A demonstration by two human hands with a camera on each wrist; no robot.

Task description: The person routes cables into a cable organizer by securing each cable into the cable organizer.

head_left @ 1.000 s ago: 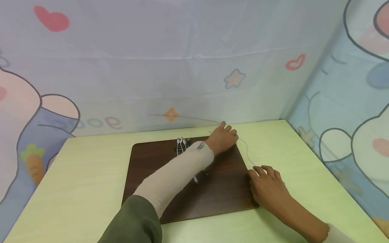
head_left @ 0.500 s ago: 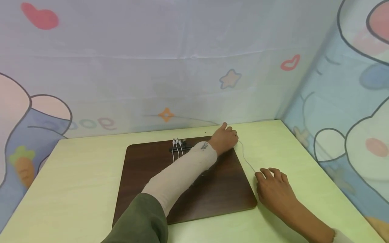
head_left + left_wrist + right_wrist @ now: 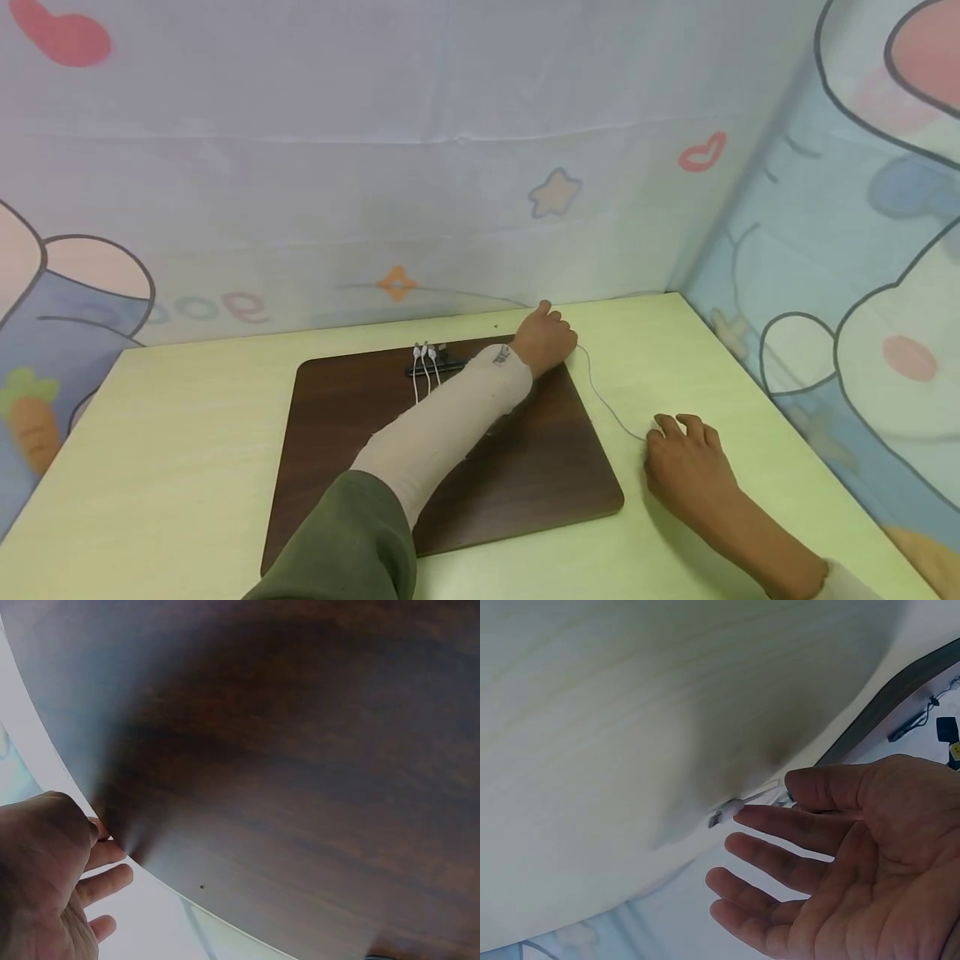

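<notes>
In the head view my left hand (image 3: pixel 546 340) is at the far right corner of a dark brown board (image 3: pixel 525 467). A thin white charging cable (image 3: pixel 588 373) runs from its fingers toward my right hand (image 3: pixel 693 471), beside the board's right edge. In the left wrist view the fingers (image 3: pixel 105 883) curl at the board's rim; the bit of cable they pinch is hidden. My right thumb and index finger pinch the cable near its metal-tipped plug (image 3: pixel 724 814), close over the table, while the other fingers stay loosely spread.
Several white cable plugs (image 3: pixel 424 353) stick up along a slim black bar (image 3: pixel 442 367) at the board's far edge. My left sleeve (image 3: pixel 442 433) crosses the board and hides its middle. The pale table (image 3: pixel 187 442) meets a cartoon-printed cloth backdrop (image 3: pixel 450 208) behind and at both sides.
My right hand has moved right and slightly toward me, away from the board's edge, drawing the cable with it. My left hand stays at the far corner. The head view has shifted slightly right.
</notes>
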